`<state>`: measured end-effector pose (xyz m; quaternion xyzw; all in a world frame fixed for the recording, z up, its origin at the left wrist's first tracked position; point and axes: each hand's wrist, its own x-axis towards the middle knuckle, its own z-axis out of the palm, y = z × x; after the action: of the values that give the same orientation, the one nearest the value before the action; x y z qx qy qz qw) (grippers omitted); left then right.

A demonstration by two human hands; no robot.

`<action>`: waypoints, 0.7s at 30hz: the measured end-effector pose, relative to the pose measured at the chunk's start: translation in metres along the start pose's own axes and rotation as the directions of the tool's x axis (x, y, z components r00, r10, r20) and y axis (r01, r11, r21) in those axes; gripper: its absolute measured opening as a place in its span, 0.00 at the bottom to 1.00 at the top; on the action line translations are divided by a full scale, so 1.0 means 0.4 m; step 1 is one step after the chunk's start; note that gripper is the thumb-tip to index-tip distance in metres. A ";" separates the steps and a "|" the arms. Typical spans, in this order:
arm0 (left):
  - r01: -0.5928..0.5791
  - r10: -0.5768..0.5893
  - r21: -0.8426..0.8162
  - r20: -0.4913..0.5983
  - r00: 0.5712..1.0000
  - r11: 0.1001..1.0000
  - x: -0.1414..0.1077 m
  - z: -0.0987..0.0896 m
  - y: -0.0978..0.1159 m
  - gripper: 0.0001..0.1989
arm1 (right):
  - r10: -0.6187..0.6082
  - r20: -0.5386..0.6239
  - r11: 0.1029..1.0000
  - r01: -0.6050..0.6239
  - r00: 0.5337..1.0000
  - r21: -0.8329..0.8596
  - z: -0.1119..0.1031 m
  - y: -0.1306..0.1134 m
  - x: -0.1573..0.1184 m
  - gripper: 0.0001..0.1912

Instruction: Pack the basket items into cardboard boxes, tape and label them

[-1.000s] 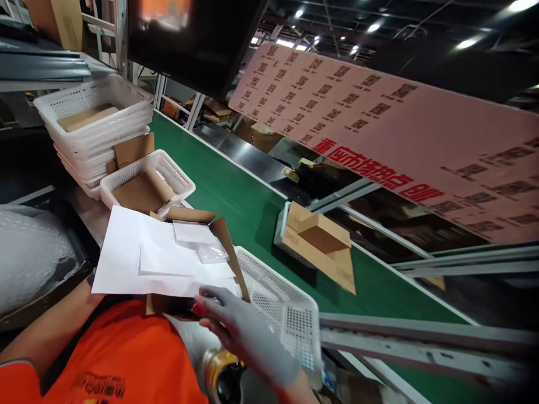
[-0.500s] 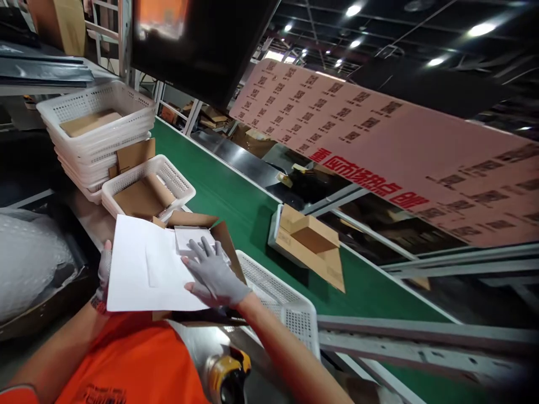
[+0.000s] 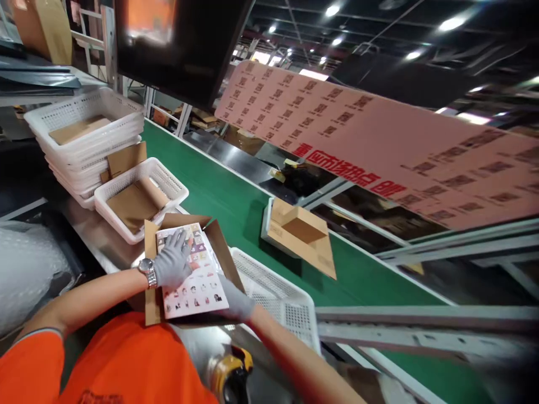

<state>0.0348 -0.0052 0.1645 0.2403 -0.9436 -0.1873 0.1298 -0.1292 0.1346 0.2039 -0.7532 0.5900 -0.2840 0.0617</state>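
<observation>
A sheet printed with rows of small pictures [image 3: 204, 283] lies over an open cardboard box [image 3: 152, 297] in front of me. My left hand [image 3: 173, 261], gloved in grey, presses flat on the sheet with its fingers spread. At the sheet's right edge, inside the box, is my right hand [image 3: 236, 300], also in a grey glove. Its fingers are hidden by the sheet, so I cannot see whether they grip anything. Shiny clear wrapping shows between the sheet and the box's right flap.
A white basket [image 3: 309, 320] stands right of the box, another basket holding cardboard [image 3: 168, 196] beyond it. Stacked baskets [image 3: 80, 163] are at left. A green conveyor [image 3: 223, 193] carries a basket with an open carton [image 3: 303, 235]. A yellow-black tape dispenser [image 3: 229, 373] is near me.
The sheet has gone from its blank white side showing at the left to its printed side over the box. My left hand moved from its left edge onto it; my right hand slid under its right edge.
</observation>
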 end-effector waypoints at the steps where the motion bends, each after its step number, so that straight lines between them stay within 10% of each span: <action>1: -0.006 0.005 0.035 0.008 1.000 0.999 0.018 0.008 0.000 0.42 | -0.042 0.078 0.995 0.034 0.996 0.099 -0.036 0.012 -0.010 0.18; 4: -0.038 0.032 0.109 0.056 0.998 0.993 0.062 0.024 0.013 0.41 | -0.045 0.179 0.955 -0.011 0.983 0.298 -0.127 0.054 -0.054 0.17; 7: -0.118 0.098 0.144 0.136 0.986 0.983 0.096 0.029 0.043 0.40 | 0.212 -0.111 0.962 -0.187 0.971 0.200 -0.147 0.094 -0.122 0.14; 11: -0.343 0.308 0.128 0.231 0.923 0.931 0.131 0.028 0.093 0.37 | 0.528 -0.409 0.849 -0.462 0.744 0.257 -0.058 0.127 -0.230 0.22; 15: -0.415 0.369 0.120 0.285 0.885 0.902 0.131 0.023 0.114 0.34 | 0.751 -0.300 0.641 -0.538 0.589 0.548 0.054 0.119 -0.297 0.33; 21: -0.332 0.257 0.205 0.323 0.911 0.921 0.108 0.023 0.077 0.35 | 0.706 -0.199 0.644 -0.499 0.679 0.580 0.093 0.087 -0.266 0.30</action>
<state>-0.0175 0.0008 0.1758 0.0787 -0.9939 -0.0754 -0.0148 -0.1554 0.2136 0.1204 -0.3882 0.7205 -0.5329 0.2147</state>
